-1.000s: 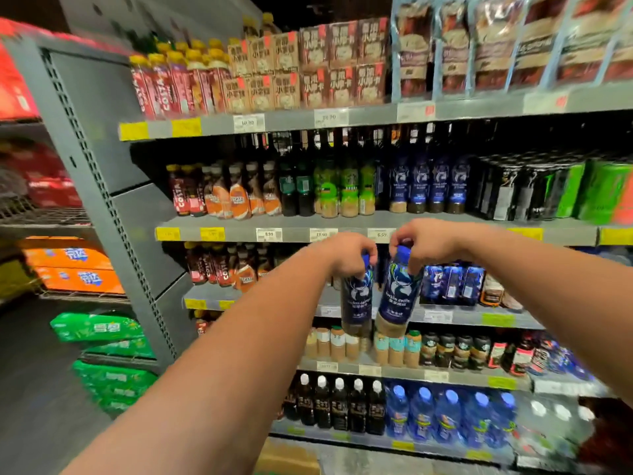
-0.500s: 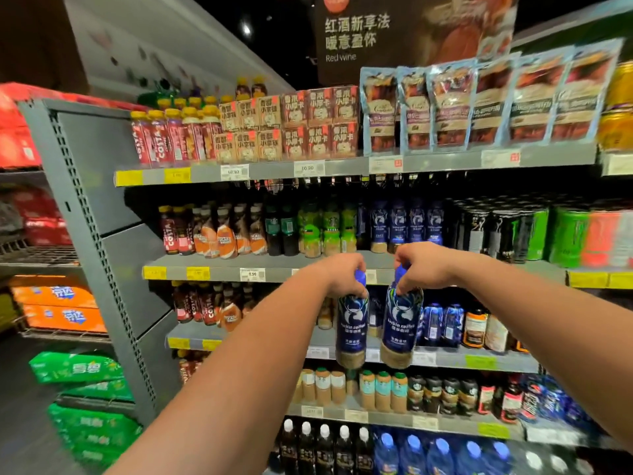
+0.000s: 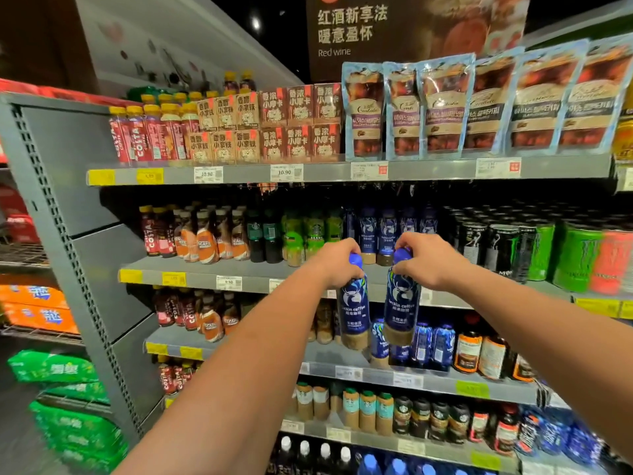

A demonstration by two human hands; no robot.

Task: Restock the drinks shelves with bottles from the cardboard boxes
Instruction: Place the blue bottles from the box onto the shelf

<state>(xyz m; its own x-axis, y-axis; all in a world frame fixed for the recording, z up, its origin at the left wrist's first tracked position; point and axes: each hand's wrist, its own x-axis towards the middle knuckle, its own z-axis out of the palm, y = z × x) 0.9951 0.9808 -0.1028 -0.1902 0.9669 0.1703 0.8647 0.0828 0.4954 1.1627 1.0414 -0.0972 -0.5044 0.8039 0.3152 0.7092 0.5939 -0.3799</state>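
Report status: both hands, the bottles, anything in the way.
Left hand grips left coffee bottle at the neck; right hand grips right coffee bottle. Both upright, off the shelves. Matching bottles stand on the shelf behind.

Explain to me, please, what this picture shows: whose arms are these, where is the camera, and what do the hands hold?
No machine is here. One camera sits on a person's head and looks forward and down, so both bare arms belong to that person. The left hand grips the left bottle by its blue cap, and the right hand grips the right bottle the same way. Both are dark blue coffee bottles, held in the air before the grey shelves. On the shelves stand drinks: matching blue bottles behind the hands, cans to the right, pouches on top.
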